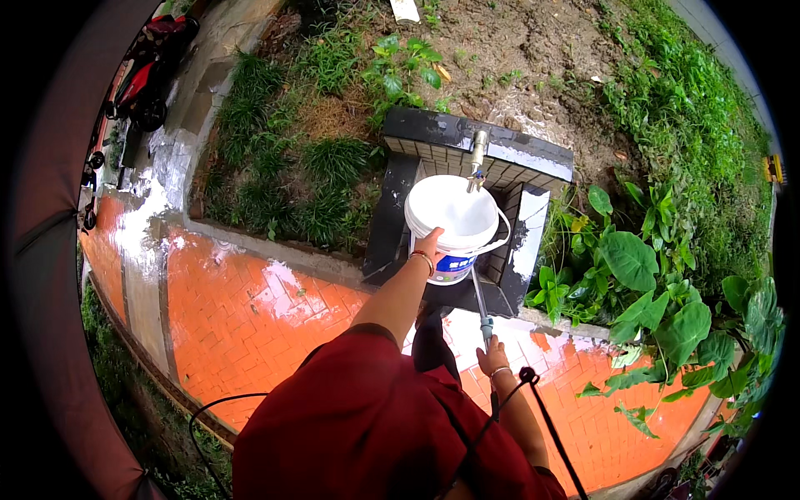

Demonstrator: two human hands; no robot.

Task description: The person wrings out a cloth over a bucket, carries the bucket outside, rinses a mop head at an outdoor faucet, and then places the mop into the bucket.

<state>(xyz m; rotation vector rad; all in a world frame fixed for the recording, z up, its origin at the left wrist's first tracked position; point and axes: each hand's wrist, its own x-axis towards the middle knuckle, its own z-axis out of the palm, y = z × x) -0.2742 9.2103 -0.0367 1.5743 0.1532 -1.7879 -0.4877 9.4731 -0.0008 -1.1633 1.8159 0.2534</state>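
A white plastic bucket (451, 215) with a blue label and a white handle is tilted beneath a metal tap (479, 153). Its inside looks white; I cannot tell whether it holds water. My left hand (430, 245), with a red bracelet at the wrist, grips the bucket's near side. Around the bucket is a tiled outdoor sink with a black stone rim (387, 209). My right hand (493, 357) is closed around a metal pole (480, 294) at its grey joint. The pole's far end is hidden behind the bucket.
Wet orange brick paving (269, 312) runs along the near side. Grass clumps (331, 162) and muddy soil (531, 62) lie beyond, with broad-leaved plants (631, 259) at right. A red-and-black scooter (140, 81) stands upper left. Dark fabric (56, 206) fills the left edge.
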